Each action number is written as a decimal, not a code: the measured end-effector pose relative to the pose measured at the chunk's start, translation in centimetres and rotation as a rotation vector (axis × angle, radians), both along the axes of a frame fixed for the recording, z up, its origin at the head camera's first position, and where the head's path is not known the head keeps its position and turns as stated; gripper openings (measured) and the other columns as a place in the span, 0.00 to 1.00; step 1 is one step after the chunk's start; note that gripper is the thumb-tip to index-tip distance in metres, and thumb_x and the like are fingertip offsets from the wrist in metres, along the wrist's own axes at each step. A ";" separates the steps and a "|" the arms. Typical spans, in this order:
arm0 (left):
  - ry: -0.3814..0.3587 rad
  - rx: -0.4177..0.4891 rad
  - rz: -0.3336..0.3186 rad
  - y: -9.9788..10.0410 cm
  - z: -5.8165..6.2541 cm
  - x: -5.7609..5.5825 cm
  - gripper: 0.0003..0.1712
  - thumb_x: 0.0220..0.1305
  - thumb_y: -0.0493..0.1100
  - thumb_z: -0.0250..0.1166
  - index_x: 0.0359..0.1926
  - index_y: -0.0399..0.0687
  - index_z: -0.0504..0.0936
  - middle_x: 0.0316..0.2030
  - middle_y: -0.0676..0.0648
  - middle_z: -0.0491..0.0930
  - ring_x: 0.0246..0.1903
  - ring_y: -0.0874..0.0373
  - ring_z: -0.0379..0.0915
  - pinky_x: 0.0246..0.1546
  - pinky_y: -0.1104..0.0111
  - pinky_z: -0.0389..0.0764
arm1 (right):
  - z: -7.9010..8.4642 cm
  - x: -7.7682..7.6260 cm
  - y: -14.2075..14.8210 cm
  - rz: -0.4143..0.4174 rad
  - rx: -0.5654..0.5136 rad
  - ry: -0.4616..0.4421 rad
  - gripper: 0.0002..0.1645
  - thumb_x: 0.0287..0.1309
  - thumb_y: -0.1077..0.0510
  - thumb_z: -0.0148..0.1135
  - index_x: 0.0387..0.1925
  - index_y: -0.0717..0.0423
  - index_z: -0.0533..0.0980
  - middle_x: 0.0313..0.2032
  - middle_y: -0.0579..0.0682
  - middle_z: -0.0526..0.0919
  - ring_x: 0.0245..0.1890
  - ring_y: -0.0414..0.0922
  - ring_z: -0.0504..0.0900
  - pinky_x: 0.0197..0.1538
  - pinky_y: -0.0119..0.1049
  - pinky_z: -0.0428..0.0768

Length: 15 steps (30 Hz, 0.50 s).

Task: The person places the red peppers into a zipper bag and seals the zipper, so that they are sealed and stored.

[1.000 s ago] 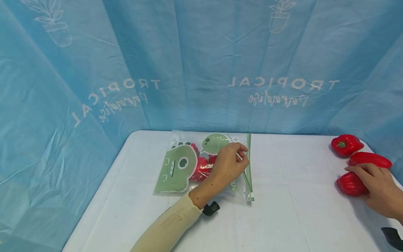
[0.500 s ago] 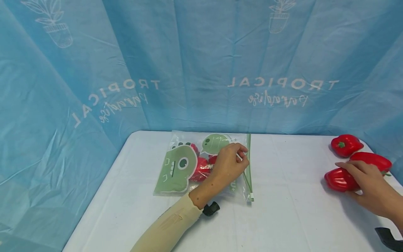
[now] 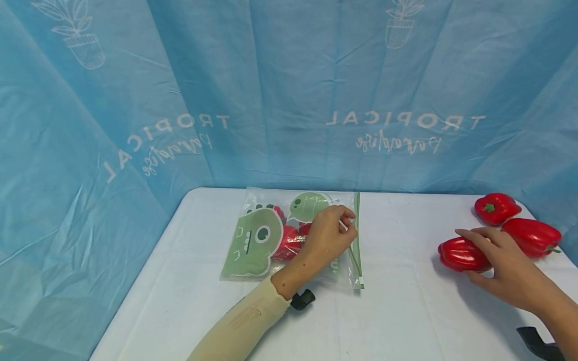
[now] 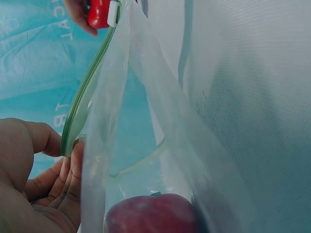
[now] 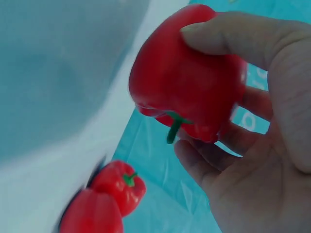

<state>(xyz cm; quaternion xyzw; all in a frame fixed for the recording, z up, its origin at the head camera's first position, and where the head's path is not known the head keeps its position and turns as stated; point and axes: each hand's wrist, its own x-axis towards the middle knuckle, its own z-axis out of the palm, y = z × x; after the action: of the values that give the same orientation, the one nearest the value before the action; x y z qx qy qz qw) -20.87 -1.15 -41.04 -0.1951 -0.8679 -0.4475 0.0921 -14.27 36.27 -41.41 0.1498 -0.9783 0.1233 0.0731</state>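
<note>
A clear zip bag with green dinosaur prints lies at the table's middle, red bell peppers inside it. My left hand pinches the green zip edge between thumb and fingers. In the left wrist view the bag's mouth gapes, a red pepper within. At the right, my right hand grips a red bell pepper, thumb on one side and fingers on the other; its green stem shows in the right wrist view.
Two more red bell peppers lie at the table's right end, one at the back and one nearer. A white cloth covers the table. A blue printed curtain hangs behind and at the left.
My right hand has moved left with the bell pepper, away from the two at the right end. The nearer of those has turned, its stem now showing. My left hand and the bag stay put.
</note>
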 end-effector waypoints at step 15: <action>0.020 -0.001 0.000 -0.1 0.1 0.0 0.10 0.66 0.37 0.69 0.47 0.43 0.86 0.33 0.55 0.79 0.30 0.68 0.77 0.32 0.80 0.81 | 1.2 -0.6 -4.1 0.099 -0.168 0.019 0.72 0.24 0.50 0.95 0.75 0.56 0.66 0.58 0.57 0.77 0.55 0.57 0.78 0.34 0.49 0.90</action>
<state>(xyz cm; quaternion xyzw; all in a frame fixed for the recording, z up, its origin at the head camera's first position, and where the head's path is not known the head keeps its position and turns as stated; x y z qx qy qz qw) -20.85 -1.28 -40.93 -0.1995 -0.8672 -0.4450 0.1009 -14.87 32.15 -40.17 0.1927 -0.9551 0.2071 0.0886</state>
